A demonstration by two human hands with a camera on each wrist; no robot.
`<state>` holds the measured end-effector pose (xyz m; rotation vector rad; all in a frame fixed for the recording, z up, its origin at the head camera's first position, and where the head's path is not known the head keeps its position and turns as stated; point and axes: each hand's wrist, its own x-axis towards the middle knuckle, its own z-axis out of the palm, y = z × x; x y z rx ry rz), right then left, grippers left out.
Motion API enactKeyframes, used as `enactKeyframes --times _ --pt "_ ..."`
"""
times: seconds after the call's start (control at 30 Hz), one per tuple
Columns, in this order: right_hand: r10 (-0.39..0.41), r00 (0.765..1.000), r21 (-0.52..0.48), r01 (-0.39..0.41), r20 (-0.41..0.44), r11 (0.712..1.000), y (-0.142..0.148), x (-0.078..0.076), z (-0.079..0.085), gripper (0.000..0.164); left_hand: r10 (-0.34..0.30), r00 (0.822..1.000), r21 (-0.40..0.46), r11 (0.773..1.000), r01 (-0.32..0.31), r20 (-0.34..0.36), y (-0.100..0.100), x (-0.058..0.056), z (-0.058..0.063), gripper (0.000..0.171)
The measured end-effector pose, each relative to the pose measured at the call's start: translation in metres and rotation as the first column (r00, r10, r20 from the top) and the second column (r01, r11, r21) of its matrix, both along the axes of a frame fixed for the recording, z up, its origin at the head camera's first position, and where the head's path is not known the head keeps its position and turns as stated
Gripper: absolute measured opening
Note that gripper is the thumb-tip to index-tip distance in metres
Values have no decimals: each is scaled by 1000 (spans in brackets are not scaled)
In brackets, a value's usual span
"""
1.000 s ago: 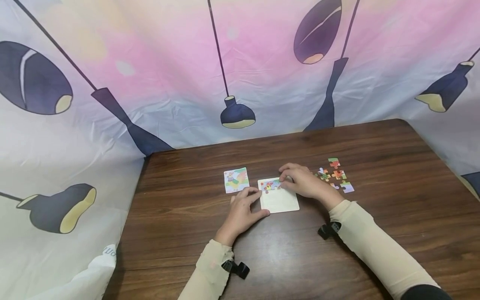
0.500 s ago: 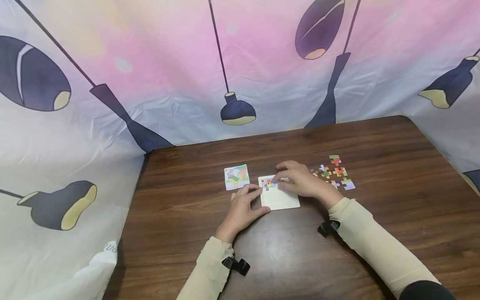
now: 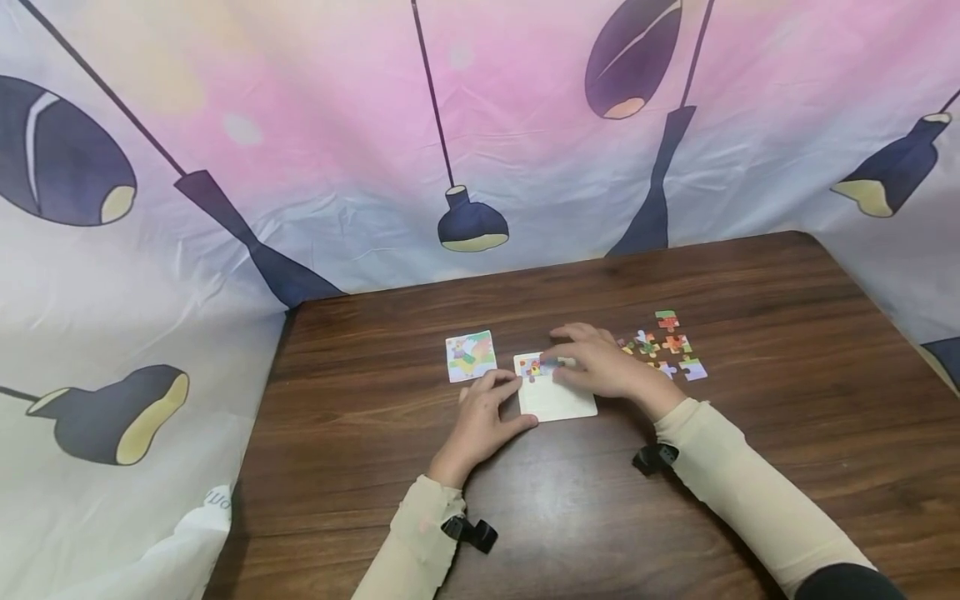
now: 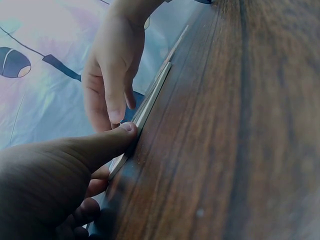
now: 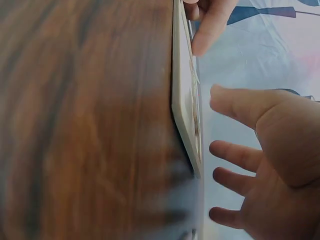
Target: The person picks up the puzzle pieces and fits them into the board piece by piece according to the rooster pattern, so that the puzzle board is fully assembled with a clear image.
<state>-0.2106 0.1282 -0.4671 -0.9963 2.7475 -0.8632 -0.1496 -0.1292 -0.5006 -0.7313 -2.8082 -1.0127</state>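
Note:
A white puzzle board (image 3: 557,404) lies on the table, with colourful puzzle pieces (image 3: 532,368) along its far side. At its left end, my left hand (image 3: 483,418) grips the board, thumb at the near corner and fingers along the left edge. In the left wrist view that thumb (image 4: 112,141) presses on the board's edge. My right hand (image 3: 603,365) is over the far right part of the board, fingertips at the pieces and partly hiding them. From the right wrist, its fingers (image 5: 234,155) look spread, with nothing held between them.
A square picture card (image 3: 471,358) lies left of the board. Several loose puzzle pieces (image 3: 677,344) are scattered to the right, some partly hidden behind my right hand. Patterned cloth (image 3: 360,167) hangs behind the brown wooden table (image 3: 757,317).
My right hand has moved slightly left along the pieces at the board's far side, its fingers covering more of them. My left hand keeps its place on the board.

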Motion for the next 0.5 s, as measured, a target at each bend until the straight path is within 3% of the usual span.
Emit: enactKeyframes --times 0.23,0.5 --pt "-85 996 -154 84 1 984 29 -4 5 33 12 1000 -11 1000 -12 25 -1 -1 2 65" --pt "-179 978 -190 156 -110 969 75 0 0 29 22 1000 8 1000 -22 17 3 5 1 65"
